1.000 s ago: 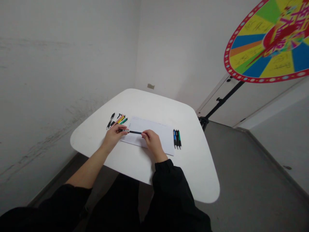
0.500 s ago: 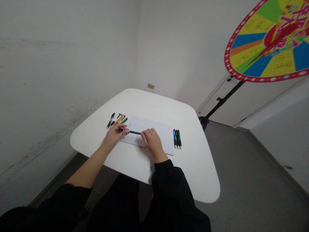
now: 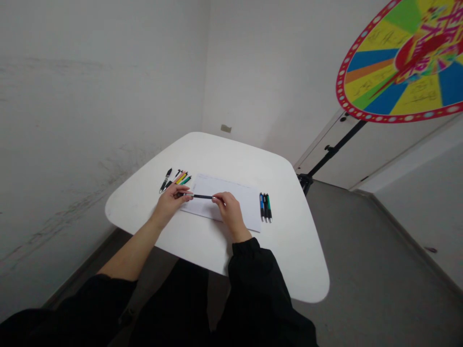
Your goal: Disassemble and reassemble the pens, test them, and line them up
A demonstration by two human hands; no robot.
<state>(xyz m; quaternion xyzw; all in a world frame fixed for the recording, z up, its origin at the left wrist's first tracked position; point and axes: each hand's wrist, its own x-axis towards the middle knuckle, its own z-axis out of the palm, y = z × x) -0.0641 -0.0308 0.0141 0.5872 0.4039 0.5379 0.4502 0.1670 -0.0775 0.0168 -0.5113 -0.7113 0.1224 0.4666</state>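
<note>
A dark pen [image 3: 203,196] is held level above the paper, one end in each hand. My left hand [image 3: 171,197] is closed around its left end, and my right hand [image 3: 227,205] pinches the right end between thumb and fingers. Beneath lies a white pad of paper [image 3: 242,190] with faint marks along its top and left edges. Beyond my left hand is a loose bunch of pens, among them a yellow pen [image 3: 182,178], a green pen [image 3: 185,180] and a black-and-clear pen [image 3: 166,180].
Right of the paper, a blue pen [image 3: 262,207], a black pen [image 3: 265,208] and a green-and-black pen [image 3: 268,208] lie side by side. The white table [image 3: 289,260] has rounded corners. A colourful prize wheel [image 3: 383,82] on a black stand [image 3: 338,146] rises at the right. Walls stand behind and left.
My right hand's fingers have shifted on the pen, from curled over its end to a pinch at the tip. The left hand has hardly moved.
</note>
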